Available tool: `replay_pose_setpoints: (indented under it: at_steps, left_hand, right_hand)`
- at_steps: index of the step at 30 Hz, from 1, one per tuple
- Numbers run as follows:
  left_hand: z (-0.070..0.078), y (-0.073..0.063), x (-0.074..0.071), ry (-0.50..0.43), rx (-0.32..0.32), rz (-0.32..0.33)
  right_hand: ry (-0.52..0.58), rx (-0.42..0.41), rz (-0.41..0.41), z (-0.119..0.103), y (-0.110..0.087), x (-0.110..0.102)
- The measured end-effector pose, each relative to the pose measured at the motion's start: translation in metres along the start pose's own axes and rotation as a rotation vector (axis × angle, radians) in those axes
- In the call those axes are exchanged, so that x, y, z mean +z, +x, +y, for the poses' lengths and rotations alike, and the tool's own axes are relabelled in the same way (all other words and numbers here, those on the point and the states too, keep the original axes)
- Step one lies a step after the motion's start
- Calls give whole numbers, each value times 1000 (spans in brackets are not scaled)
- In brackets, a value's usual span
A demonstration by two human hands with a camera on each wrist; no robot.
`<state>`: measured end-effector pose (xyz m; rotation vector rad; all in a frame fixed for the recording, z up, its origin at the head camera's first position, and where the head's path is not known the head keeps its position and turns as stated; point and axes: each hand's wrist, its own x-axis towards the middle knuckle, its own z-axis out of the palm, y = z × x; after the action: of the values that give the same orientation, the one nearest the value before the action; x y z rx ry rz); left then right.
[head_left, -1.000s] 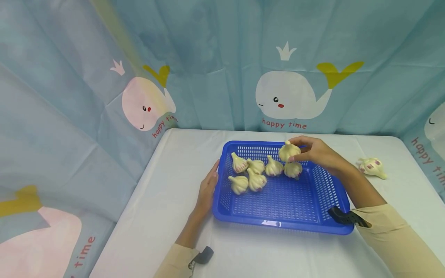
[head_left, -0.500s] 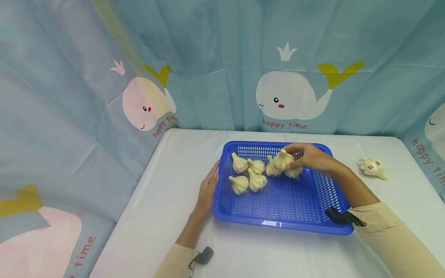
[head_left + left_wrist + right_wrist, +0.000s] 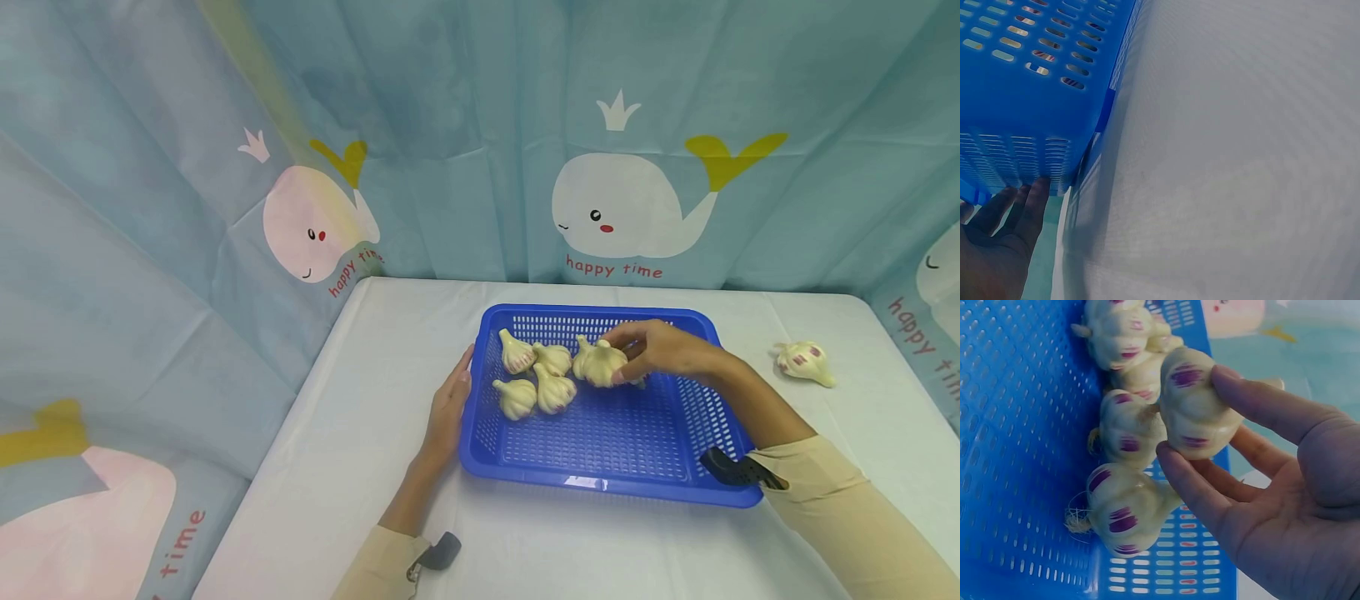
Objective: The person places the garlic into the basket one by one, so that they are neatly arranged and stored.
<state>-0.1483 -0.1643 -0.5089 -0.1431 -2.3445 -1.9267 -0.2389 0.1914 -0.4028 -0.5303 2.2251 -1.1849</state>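
Observation:
My right hand (image 3: 656,350) pinches a garlic bulb (image 3: 1197,403) between thumb and fingers, inside the blue plastic basket (image 3: 615,483). In the head view this bulb overlaps its neighbours in the back row. The right wrist view shows purple streaks on it, and another garlic bulb (image 3: 1124,509) with a rooty end below. Several more pale bulbs sit at the basket's left, one garlic bulb (image 3: 516,400) being nearest the front. My left hand (image 3: 447,412) rests against the basket's left side; in the left wrist view its extended fingers (image 3: 1034,209) touch the slotted wall.
One garlic bulb (image 3: 804,362) with purple marks lies on the white tablecloth (image 3: 337,450), right of the basket. Behind the table hangs a light blue curtain (image 3: 457,208) printed with whales. A black strap (image 3: 738,468) at the right wrist overlaps the basket's right rim.
My right hand has lowered the garlic bulb and moved it slightly left, from near the back rim down among the other bulbs. The left hand and the basket have stayed put.

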Motion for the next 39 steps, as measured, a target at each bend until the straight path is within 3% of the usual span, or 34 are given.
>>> replay_pose_setpoints:
  at_steps: [15, 27, 39]
  left_hand:
    - [1, 0, 0, -6, 6, -1]
    - [1, 1, 1, -8, 25, 3]
    - [1, 0, 1, -4, 9, 0]
  right_hand:
    - [-92, 0, -102, -2, 5, 11]
    - [-140, -30, -127, 2, 8, 15]
    - [-167, 12, -117, 5, 13, 19]
